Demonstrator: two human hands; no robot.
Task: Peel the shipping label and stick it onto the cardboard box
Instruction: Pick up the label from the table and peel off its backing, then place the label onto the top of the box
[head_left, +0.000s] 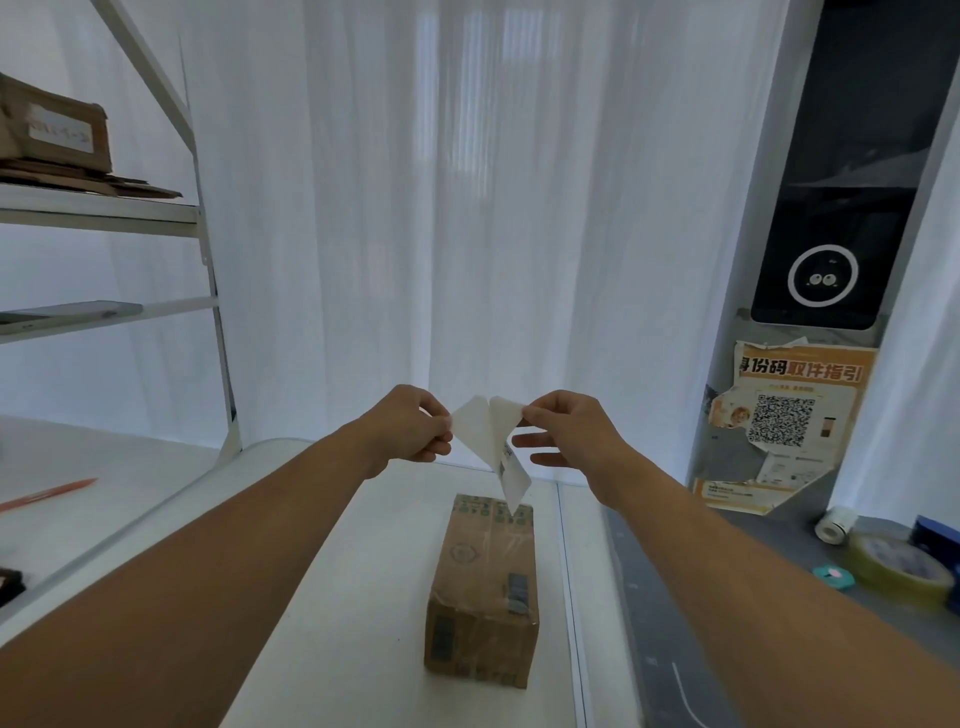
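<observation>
- Left hand (410, 423) pinches the backing sheet (475, 426) above the cardboard box (483, 587).
- Right hand (569, 428) pinches the shipping label (511, 457), lower fingers spread.
- The box stands on the counter (363, 571).

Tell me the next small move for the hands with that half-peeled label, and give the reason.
Probably keep pulling the hands apart: the left hand and right hand each pinch one layer of the white paper shipping label, still joined at its lower end, above the brown cardboard box whose top awaits it.
</observation>
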